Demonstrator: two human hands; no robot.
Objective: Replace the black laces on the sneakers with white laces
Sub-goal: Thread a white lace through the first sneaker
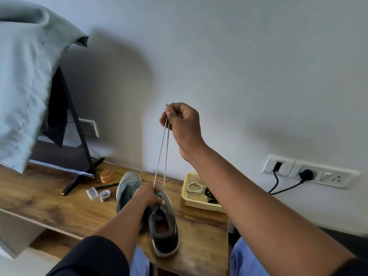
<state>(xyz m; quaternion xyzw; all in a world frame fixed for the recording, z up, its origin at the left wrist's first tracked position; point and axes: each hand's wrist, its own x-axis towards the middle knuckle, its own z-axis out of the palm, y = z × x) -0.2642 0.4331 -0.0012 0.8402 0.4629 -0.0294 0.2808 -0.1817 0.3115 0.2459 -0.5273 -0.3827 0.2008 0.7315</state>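
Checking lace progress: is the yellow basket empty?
No, the yellow basket holds a coiled white lace and black laces.

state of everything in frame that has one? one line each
right hand: raised, pinching both white lace ends
white lace: taut, running down to near sneaker
left hand: holding near sneaker down
near sneaker: upright on shelf
yellow tray: holds coiled white lace, black laces
black plug: in socket
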